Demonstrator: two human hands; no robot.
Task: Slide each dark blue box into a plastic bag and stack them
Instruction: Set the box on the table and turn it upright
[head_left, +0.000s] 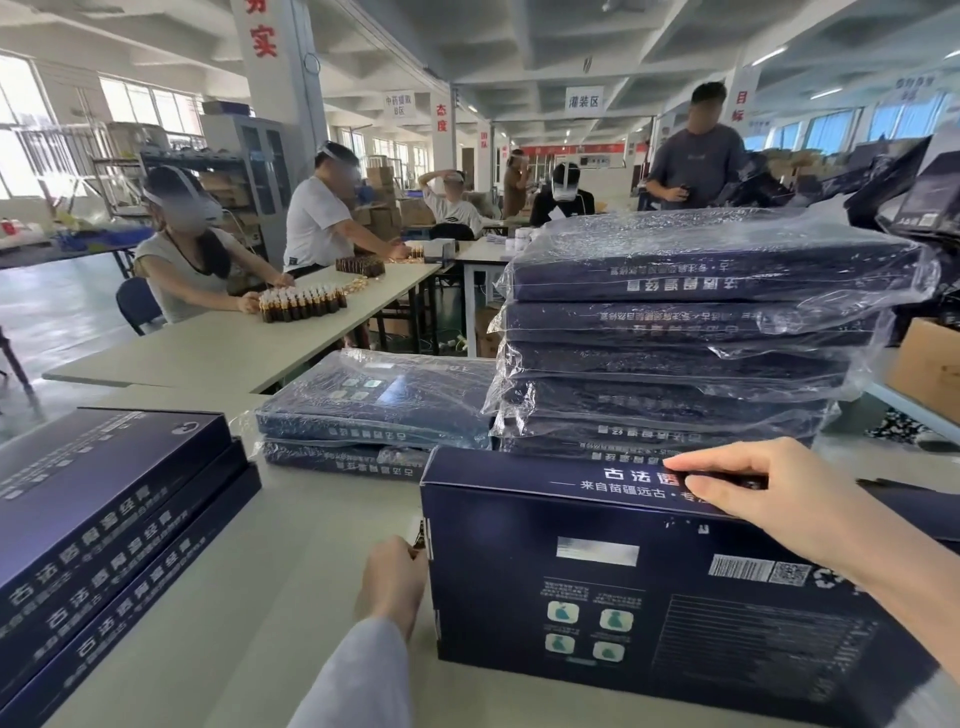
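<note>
Two hands on one dark blue box (649, 587), nearest to me, barcode face up, no bag on it. My left hand (392, 584) is curled against its left end, fingers gripping the edge there. My right hand (769, 499) clamps the far long edge, thumb on the top face, fingers down over the printed side wall. Cannot tell whether the box rests flat on the table (311, 519) or is partly lifted.

Left of me, near the table edge: unbagged stack (104, 514), three dark blue boxes, each stepped a little off the one below.

Just beyond the held box: tall bagged stack (691, 332), several boxes each in clear plastic, loose film bunched at the left ends. The held box's far edge sits just in front of its base. Beside it on the left: low bagged stack (374, 410), two boxes high, touching or nearly touching the tall one.

Right edge: cardboard carton (930, 358), partly cut off.

Further back: long table (234, 343) with rows of brown bottles (304, 304); two seated people have their hands at them. More people behind them, one standing at the right
</note>
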